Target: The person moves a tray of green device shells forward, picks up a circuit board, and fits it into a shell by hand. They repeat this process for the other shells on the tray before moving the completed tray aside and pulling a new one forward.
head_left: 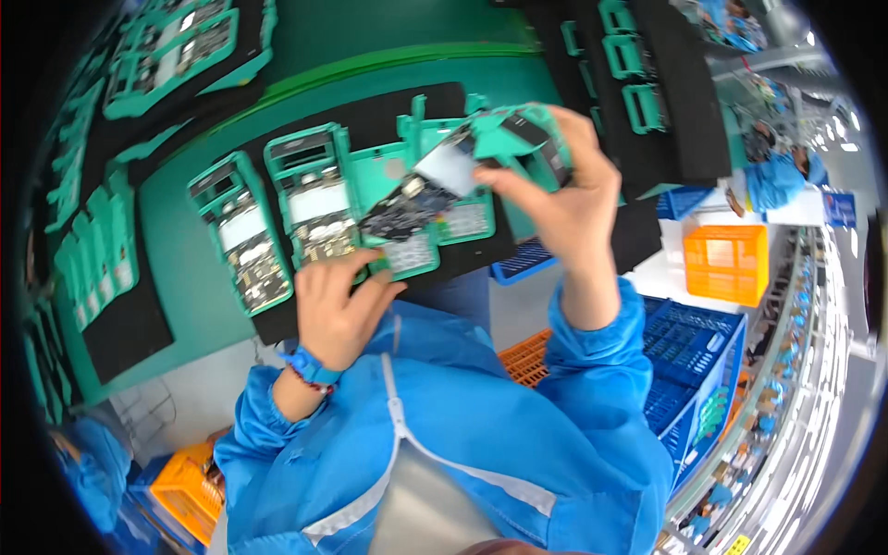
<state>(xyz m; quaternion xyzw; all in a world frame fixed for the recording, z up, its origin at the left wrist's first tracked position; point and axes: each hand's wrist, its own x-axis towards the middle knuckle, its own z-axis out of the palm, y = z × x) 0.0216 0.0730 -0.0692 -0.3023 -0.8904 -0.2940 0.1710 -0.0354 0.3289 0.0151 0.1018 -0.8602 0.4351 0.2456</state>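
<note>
My right hand (573, 190) is closed around the top end of a green plastic frame (504, 134). A pale rectangular plate (447, 166) and a dark circuit board (407, 209) extend from it, tilted down to the left and blurred. Beneath lie two green plastic housings side by side; the left one (375, 174) is partly covered by the board. My left hand (335, 310), with a blue wristband (313, 366), pinches this housing's lower left corner. Left of it are two green housings with boards, one (314, 199) close by and another (242, 236) farther left.
The green bench carries black mats (125, 333) with more green housings (97, 236) at left and green frames (645, 108) at far right. Below the right end stand blue crates (689, 347) and an orange crate (726, 264). Another person's blue sleeve (92, 467) shows at lower left.
</note>
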